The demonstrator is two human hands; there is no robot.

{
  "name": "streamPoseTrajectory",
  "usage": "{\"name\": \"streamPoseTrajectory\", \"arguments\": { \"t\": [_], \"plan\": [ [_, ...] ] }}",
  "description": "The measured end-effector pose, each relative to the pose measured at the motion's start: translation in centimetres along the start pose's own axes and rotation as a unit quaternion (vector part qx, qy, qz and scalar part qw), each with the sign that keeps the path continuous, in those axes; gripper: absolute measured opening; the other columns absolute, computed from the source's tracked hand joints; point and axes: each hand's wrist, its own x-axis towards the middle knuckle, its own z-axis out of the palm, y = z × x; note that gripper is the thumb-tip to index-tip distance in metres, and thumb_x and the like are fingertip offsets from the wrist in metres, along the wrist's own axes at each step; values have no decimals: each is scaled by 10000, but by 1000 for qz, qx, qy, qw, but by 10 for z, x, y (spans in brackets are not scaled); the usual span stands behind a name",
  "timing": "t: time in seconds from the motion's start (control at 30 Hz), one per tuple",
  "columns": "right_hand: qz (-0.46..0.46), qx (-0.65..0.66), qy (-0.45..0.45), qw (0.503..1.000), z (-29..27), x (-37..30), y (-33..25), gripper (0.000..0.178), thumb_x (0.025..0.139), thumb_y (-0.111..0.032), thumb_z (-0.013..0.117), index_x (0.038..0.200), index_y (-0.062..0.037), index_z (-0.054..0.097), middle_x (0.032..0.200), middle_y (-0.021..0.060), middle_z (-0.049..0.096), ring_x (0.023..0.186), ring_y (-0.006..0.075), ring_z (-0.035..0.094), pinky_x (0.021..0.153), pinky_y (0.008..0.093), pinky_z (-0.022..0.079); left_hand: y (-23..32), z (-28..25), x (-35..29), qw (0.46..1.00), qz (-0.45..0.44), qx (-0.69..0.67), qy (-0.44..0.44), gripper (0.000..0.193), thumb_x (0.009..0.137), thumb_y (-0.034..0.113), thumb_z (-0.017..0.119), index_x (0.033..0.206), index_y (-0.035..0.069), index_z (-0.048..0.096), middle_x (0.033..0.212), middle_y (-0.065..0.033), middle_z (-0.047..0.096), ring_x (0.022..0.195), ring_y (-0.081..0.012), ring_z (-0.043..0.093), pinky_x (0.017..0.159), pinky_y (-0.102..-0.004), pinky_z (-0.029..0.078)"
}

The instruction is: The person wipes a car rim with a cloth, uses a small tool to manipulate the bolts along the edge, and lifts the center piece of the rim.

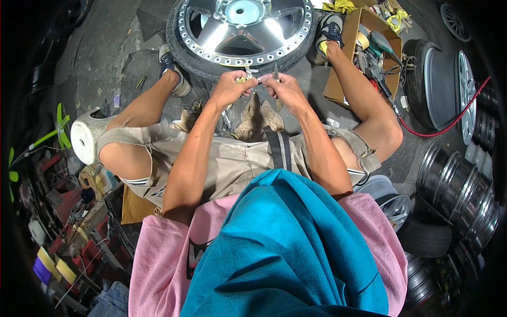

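Between my knees lies a wheel (240, 53), a polished spoked rim inside a black tyre, with a ring of small holes around its edge. My left hand (228, 90) is closed by the tyre's near side, holding small gold-coloured pieces (242, 80) too small to name for certain. Close beside it, my right hand (288, 92) is closed around a slim tool with a pointed grey blade (276, 73) that sticks up past the fingers. The fingertips of both hands nearly meet over a tiny part I cannot make out.
At the right stands a cardboard box (335, 79) of tools, including a green power tool (381, 43). A red hose (438, 133) crosses the floor near another tyre (417, 68). Stacked rims (457, 190) stand farther right. Worn gloves (259, 119) lie between my legs.
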Motion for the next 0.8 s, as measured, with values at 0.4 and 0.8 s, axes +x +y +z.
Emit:
{"name": "streamPoseTrajectory", "arguments": {
  "t": [0.4, 0.8],
  "plan": [
    [-80, -114, 120, 983, -6, 20, 32, 269, 890, -335, 784, 868, -71, 739, 708, -6, 635, 648, 59, 521, 595, 269, 433, 13, -6, -6, 995, 5, -102, 5, 210, 969, 231, 635, 955, 29, 688, 819, -28, 648, 694, -97, 567, 665, -267, 487],
    [-95, -16, 240, 966, -31, 35, 7, 246, 1016, -293, 629, 1050, -52, 596, 797, 14, 601, 644, 87, 542, 570, 260, 441, 31, -5, -17, 936, 188, 179, 236, 110, 868, 90, 718, 863, -20, 722, 1033, -44, 683, 950, -124, 615, 874, -258, 475]
  ]
}}
